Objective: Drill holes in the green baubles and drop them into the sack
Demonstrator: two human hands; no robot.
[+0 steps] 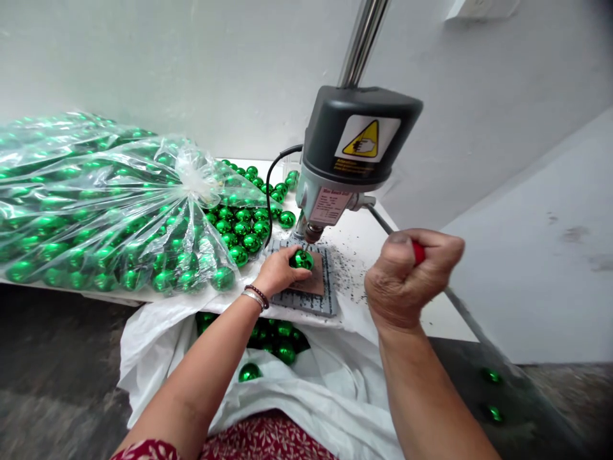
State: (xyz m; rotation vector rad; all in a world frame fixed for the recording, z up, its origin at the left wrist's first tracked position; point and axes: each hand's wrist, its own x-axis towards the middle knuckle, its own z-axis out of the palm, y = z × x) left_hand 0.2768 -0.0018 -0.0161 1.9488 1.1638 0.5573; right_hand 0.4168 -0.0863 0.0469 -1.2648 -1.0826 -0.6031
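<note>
Between thumb and fingers, my left hand [280,271] grips a shiny green ball [302,260] on a brown pad [313,284] over the grey drill base [330,300]. The chuck [313,233] of a small bench drill press [354,147] sits right above the ball; whether the bit touches it I cannot make out. On the right, my right hand [407,278] is wrapped around the red knob [418,253] of the drill's feed lever [380,219]. Its fingers cover most of the knob.
A tied clear plastic bag [110,211] full of green balls fills the table's left side. Loose green balls [251,243] lie between it and the drill. Dark shavings [347,268] litter the white table [445,319]. Below, a white cloth sack [330,370] holds more balls.
</note>
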